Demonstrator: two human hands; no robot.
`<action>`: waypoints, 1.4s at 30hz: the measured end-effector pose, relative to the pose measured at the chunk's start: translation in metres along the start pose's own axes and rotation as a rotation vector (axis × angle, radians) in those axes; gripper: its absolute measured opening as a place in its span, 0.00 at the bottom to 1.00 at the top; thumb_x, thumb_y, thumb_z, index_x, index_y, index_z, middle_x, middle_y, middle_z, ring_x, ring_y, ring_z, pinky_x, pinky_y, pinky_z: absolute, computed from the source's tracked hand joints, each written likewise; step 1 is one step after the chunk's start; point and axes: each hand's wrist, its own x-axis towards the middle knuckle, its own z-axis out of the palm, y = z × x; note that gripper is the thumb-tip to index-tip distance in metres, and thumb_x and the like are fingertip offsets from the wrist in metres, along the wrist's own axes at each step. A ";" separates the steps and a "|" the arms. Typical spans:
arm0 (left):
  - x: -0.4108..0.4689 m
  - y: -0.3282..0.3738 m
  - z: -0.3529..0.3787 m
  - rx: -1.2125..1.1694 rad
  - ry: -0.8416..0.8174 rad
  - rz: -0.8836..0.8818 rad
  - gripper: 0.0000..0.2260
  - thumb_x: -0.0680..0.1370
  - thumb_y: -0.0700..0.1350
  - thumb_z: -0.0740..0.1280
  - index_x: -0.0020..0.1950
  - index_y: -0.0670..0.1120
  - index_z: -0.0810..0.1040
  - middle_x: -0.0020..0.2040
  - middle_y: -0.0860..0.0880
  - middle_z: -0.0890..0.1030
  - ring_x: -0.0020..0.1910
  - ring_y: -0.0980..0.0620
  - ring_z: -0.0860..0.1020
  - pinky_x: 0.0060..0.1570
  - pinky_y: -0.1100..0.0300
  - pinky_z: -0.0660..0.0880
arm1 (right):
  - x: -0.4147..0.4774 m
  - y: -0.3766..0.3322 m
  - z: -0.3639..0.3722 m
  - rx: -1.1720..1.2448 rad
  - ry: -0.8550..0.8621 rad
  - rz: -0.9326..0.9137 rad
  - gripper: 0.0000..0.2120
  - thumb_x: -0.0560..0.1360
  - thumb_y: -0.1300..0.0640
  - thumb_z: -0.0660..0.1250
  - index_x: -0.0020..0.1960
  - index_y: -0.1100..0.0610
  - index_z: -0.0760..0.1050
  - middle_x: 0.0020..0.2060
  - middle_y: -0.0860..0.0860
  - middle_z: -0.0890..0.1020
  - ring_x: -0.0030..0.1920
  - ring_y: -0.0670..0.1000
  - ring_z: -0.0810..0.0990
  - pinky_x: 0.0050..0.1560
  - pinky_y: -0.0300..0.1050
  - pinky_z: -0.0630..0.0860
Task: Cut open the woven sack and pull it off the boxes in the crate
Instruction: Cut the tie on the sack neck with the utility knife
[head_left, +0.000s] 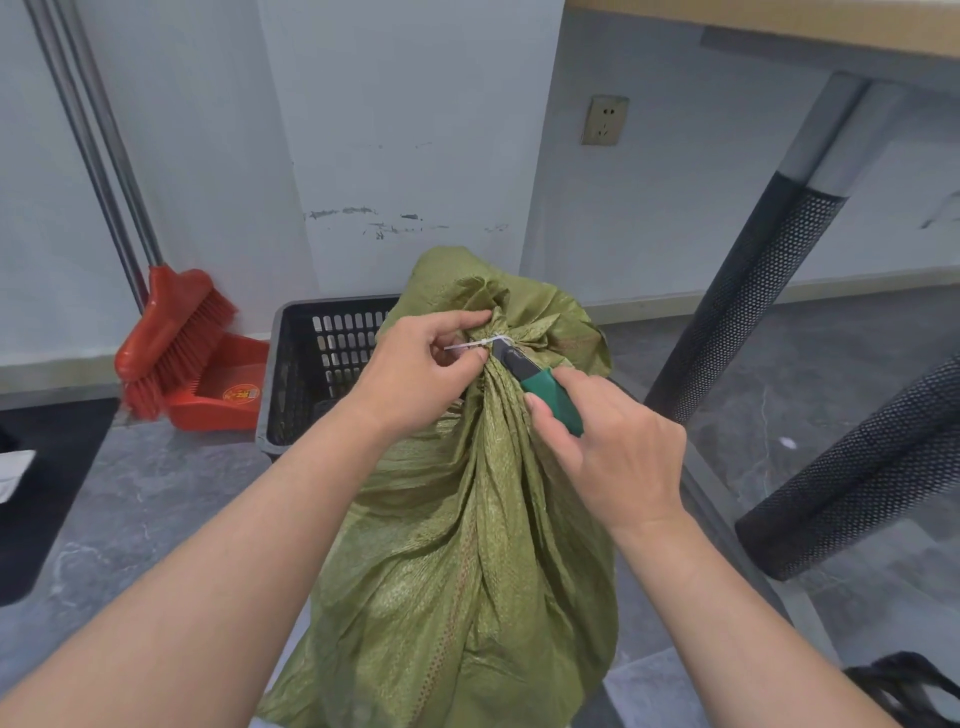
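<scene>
At the sack neck — left hand pinching, right hand gripping cutter.

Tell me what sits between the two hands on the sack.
In the head view, the sack's gathered neck with a white tie lies between the left hand and right hand; the green-handled knife's blade meets the tie.

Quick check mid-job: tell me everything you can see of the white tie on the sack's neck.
The white tie looks like a thin plastic zip tie, cinched tight around the gathered neck of the green woven sack, and seems uncut. Its loose tail sticks out leftward, pinched between the left hand's fingers. The green-handled cutter, held in the right hand, has its tip right at the band. Whether the blade has bitten in is too small to tell.
</scene>
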 end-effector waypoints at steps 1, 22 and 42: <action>0.001 0.000 0.000 -0.016 -0.017 -0.016 0.15 0.79 0.47 0.72 0.66 0.54 0.82 0.36 0.55 0.76 0.32 0.58 0.71 0.38 0.63 0.72 | -0.001 0.001 0.001 -0.003 0.009 -0.002 0.20 0.82 0.39 0.62 0.57 0.53 0.82 0.38 0.48 0.84 0.31 0.55 0.83 0.21 0.46 0.72; -0.002 0.005 0.011 0.413 -0.097 0.041 0.17 0.77 0.60 0.72 0.55 0.47 0.79 0.48 0.51 0.69 0.48 0.49 0.72 0.50 0.53 0.70 | 0.009 -0.006 -0.005 0.069 -0.203 0.252 0.16 0.78 0.36 0.66 0.58 0.45 0.80 0.44 0.44 0.86 0.45 0.55 0.85 0.36 0.47 0.72; -0.001 0.016 0.018 0.526 -0.154 0.044 0.16 0.81 0.46 0.63 0.35 0.43 0.68 0.41 0.48 0.68 0.43 0.45 0.72 0.43 0.51 0.67 | 0.020 -0.016 -0.017 0.107 -0.365 0.425 0.18 0.78 0.33 0.63 0.59 0.42 0.80 0.45 0.46 0.84 0.51 0.58 0.81 0.42 0.49 0.67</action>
